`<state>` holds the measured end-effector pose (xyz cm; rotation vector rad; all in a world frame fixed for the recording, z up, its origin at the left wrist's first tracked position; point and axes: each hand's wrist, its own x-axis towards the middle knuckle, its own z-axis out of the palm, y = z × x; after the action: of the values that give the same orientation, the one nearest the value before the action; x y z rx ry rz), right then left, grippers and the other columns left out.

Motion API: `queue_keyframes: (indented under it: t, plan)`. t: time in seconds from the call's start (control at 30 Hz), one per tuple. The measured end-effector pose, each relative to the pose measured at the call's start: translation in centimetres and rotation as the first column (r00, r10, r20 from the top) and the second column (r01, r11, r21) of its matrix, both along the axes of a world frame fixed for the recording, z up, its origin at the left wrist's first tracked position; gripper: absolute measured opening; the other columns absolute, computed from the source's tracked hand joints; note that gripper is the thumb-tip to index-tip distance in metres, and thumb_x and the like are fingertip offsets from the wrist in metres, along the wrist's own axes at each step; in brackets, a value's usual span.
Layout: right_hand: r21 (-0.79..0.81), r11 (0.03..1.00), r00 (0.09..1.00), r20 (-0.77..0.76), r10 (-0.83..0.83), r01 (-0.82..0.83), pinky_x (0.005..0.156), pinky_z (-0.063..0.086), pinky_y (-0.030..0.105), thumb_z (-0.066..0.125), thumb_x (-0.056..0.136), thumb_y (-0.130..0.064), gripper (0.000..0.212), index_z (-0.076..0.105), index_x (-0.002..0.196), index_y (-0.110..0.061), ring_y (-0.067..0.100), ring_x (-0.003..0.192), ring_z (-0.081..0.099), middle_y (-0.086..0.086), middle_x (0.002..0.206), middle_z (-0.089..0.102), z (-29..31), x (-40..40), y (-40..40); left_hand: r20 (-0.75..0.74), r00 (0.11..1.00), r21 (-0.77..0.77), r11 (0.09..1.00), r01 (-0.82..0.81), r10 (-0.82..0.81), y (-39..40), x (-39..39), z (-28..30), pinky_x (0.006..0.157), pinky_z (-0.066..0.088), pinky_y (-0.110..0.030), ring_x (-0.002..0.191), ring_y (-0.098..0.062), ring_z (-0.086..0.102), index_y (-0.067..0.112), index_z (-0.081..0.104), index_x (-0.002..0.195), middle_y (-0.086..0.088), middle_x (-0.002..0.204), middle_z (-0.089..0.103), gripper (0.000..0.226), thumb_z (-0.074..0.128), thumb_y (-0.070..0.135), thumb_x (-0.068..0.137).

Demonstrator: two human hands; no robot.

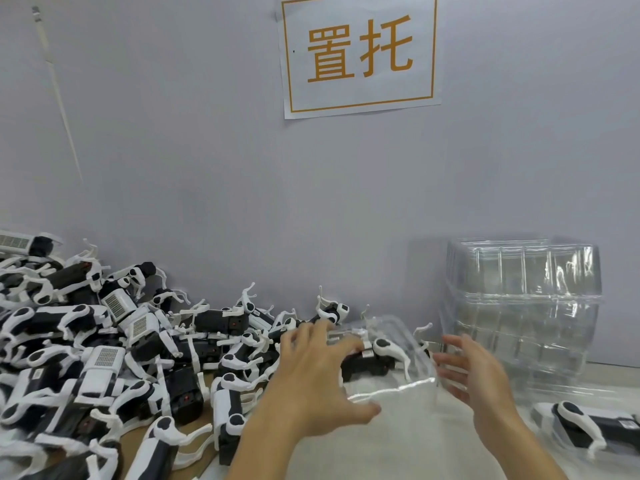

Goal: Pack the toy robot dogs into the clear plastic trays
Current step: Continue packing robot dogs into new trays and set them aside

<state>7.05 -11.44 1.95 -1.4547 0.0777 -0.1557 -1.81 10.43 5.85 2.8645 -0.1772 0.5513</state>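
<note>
- Both hands spread wide, holding nothing: left hand, right hand, flanking the clear plastic tray at lower centre.
- One black-and-white toy robot dog lies in it; pile of toy dogs lower left.
- Tray looks flimsy and slippery, so I'd grab its rims; dog legs look snappy, so lift by the body.

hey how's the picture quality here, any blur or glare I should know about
Head view: both hands, left and right, are motion-smeared; a bright glare streak crosses the clear tray between them; the stacked trays show reflections; wide-angle bending tilts the wall sign.
</note>
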Motion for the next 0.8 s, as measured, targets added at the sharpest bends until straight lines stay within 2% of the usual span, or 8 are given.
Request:
queue_keyframes:
  t: [0.07, 0.13, 0.3, 0.5, 0.67, 0.8]
  plan:
    - [0.053, 0.999, 1.000, 0.003, -0.007, 0.007, 0.071, 0.044, 0.037, 0.044, 0.102, -0.028, 0.027, 0.070, 0.104, -0.019, 0.024, 0.078, 0.062, 0.006, 0.084, 0.072, -0.2, 0.2, 0.0, 0.141, 0.990, 0.055, 0.998, -0.035, 0.027, -0.5, 0.0, 0.4, 0.119, 0.007, -0.041, 0.132, -0.009, 0.004, 0.051, 0.034, 0.136, 0.010, 0.145, 0.019, 0.081, 0.047, 0.082, 0.062]
    - [0.057, 0.998, 1.000, 0.020, 0.016, -0.017, 0.069, 0.045, 0.036, 0.046, 0.101, -0.025, 0.025, 0.071, 0.101, -0.021, 0.024, 0.077, 0.063, 0.002, 0.079, 0.073, -0.4, 0.2, 0.3, 0.243, 0.969, 0.079, 0.994, -0.075, 0.054, -0.9, -0.1, 0.7, 0.120, 0.004, -0.044, 0.139, -0.020, 0.011, 0.049, 0.039, 0.136, 0.003, 0.148, 0.022, 0.080, 0.042, 0.082, 0.063]
    - [0.051, 0.993, 0.993, 0.063, 0.101, -0.104, 0.073, 0.045, 0.037, 0.050, 0.100, -0.026, 0.021, 0.071, 0.103, -0.022, 0.023, 0.083, 0.066, 0.008, 0.090, 0.075, -0.5, 0.1, 1.2, 0.361, 0.929, 0.073, 0.991, -0.110, 0.077, -1.3, -0.1, 1.0, 0.113, 0.023, -0.052, 0.133, -0.035, 0.038, 0.036, 0.061, 0.123, -0.011, 0.141, 0.044, 0.069, 0.055, 0.075, 0.066]
    - [0.042, 0.992, 0.990, 0.081, 0.117, -0.121, 0.072, 0.045, 0.036, 0.048, 0.101, -0.021, 0.025, 0.073, 0.102, -0.023, 0.023, 0.083, 0.067, 0.006, 0.086, 0.074, -0.6, 0.0, 1.4, 0.408, 0.908, 0.074, 0.988, -0.134, 0.093, -1.6, -0.3, 1.2, 0.113, 0.023, -0.052, 0.133, -0.036, 0.041, 0.036, 0.064, 0.122, -0.012, 0.141, 0.047, 0.069, 0.047, 0.078, 0.069]
    - [0.022, 0.991, 0.988, 0.081, 0.132, -0.134, 0.073, 0.045, 0.037, 0.050, 0.100, -0.020, 0.024, 0.073, 0.103, -0.024, 0.022, 0.083, 0.065, 0.011, 0.096, 0.073, -0.6, -0.1, 1.4, 0.420, 0.905, 0.072, 0.991, -0.112, 0.072, -1.6, -0.1, 1.0, 0.113, 0.025, -0.053, 0.133, -0.037, 0.042, 0.036, 0.065, 0.120, -0.013, 0.141, 0.048, 0.067, 0.058, 0.073, 0.064]
    - [0.020, 0.989, 0.986, 0.082, 0.147, -0.149, 0.074, 0.045, 0.037, 0.052, 0.097, -0.018, 0.021, 0.072, 0.103, -0.018, 0.024, 0.084, 0.065, 0.012, 0.095, 0.073, -0.7, 0.0, 1.4, 0.391, 0.917, -0.013, 0.997, -0.080, 0.079, -1.7, 0.0, 0.8, 0.117, 0.017, -0.050, 0.138, -0.032, 0.032, 0.038, 0.061, 0.125, -0.008, 0.147, 0.041, 0.073, 0.053, 0.078, 0.064]
